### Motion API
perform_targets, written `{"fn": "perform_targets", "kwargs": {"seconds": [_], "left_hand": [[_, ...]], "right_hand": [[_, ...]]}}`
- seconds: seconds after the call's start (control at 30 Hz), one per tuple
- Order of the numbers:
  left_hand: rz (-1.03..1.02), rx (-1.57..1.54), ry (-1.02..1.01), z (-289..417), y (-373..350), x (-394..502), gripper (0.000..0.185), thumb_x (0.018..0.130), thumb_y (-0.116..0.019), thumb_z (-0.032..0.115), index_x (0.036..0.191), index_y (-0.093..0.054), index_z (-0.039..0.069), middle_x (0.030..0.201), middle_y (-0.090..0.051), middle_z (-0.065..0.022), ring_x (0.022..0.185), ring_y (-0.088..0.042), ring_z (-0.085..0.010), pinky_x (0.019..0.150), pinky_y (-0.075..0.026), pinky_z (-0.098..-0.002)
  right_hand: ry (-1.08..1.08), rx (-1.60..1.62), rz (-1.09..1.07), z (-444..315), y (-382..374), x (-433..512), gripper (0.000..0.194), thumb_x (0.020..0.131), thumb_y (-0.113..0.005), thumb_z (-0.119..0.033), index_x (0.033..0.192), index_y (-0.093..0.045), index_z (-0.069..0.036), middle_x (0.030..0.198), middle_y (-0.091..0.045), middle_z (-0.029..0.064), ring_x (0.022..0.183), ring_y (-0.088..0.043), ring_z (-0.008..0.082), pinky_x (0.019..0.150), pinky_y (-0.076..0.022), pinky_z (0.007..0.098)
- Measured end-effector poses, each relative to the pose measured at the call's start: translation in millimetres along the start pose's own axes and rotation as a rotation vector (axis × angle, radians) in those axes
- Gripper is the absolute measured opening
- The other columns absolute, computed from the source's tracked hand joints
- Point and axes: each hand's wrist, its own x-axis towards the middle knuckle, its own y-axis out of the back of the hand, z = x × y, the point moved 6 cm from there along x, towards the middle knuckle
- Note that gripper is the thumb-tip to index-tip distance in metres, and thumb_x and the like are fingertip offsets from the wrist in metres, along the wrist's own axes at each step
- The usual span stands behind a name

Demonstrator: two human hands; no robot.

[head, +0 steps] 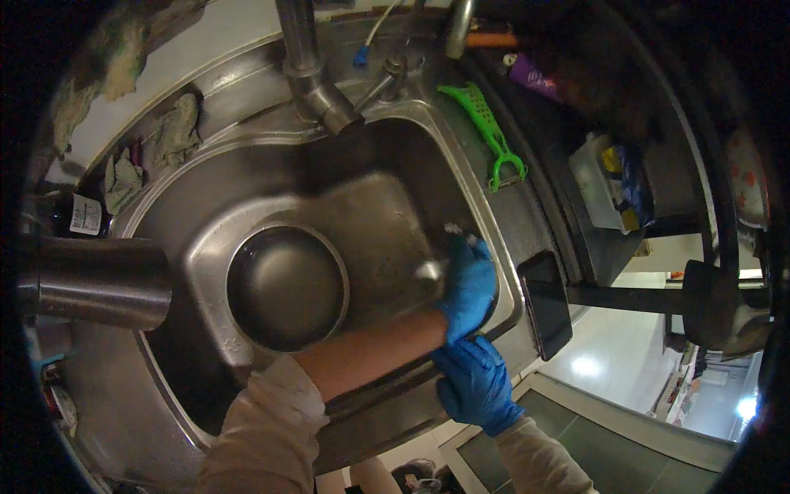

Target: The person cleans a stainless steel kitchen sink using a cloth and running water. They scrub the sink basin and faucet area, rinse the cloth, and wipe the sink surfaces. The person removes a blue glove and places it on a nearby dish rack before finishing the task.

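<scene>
My left hand, in a blue disposable glove, is inside the right side of the stainless-steel sink. It is blurred. A small whitish, shiny patch shows at its fingertips, and I cannot tell whether the hand holds anything. Just below it, my right hand, also blue-gloved, lies at the sink's front edge with its fingers together, close to the left wrist. Its palm is hidden. Left of the hands, a round metal bowl shape shows in the sink; whether it is loose is unclear.
A metal tap stands behind the sink. A green peeler and a black phone lie along the right rim. A plastic container stands farther right. Crumpled cloths sit back left, and a brushed-metal cylinder juts over the left rim.
</scene>
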Motion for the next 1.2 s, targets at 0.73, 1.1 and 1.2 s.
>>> {"fn": "perform_targets", "kwargs": {"seconds": [0.73,1.1,1.2], "left_hand": [[-0.498,1.298,0.070,32,22,-44,0.033,0.098,-0.044,0.027,0.105,-0.061,0.000,0.095,-0.063,-0.0230,0.083,-0.058,-0.0339,0.080,-0.047,-0.0402],[-0.888,1.738,0.166,98,147,-145,0.031,0.096,-0.042,0.022,0.109,-0.062,0.002,0.111,-0.061,-0.0259,0.099,-0.060,-0.0411,0.089,-0.047,-0.0465],[-0.999,1.978,0.057,93,155,-145,0.032,0.096,-0.043,0.023,0.110,-0.062,0.002,0.109,-0.062,-0.0249,0.098,-0.061,-0.0411,0.088,-0.048,-0.0455]], "right_hand": [[0.013,0.068,0.031,-12,7,11,0.053,0.071,-0.062,-0.012,0.123,-0.057,-0.005,0.121,-0.058,0.0140,0.106,-0.057,0.0308,0.095,-0.0417,0.0433],[0.056,-0.165,0.125,-13,2,-7,0.053,0.077,-0.060,-0.016,0.128,-0.054,-0.008,0.132,-0.054,0.0120,0.116,-0.054,0.0302,0.104,-0.0358,0.0451],[0.077,-0.168,0.154,-12,-1,-8,0.053,0.077,-0.060,-0.017,0.129,-0.053,-0.008,0.132,-0.054,0.0117,0.116,-0.054,0.0300,0.105,-0.0356,0.0452]]}}
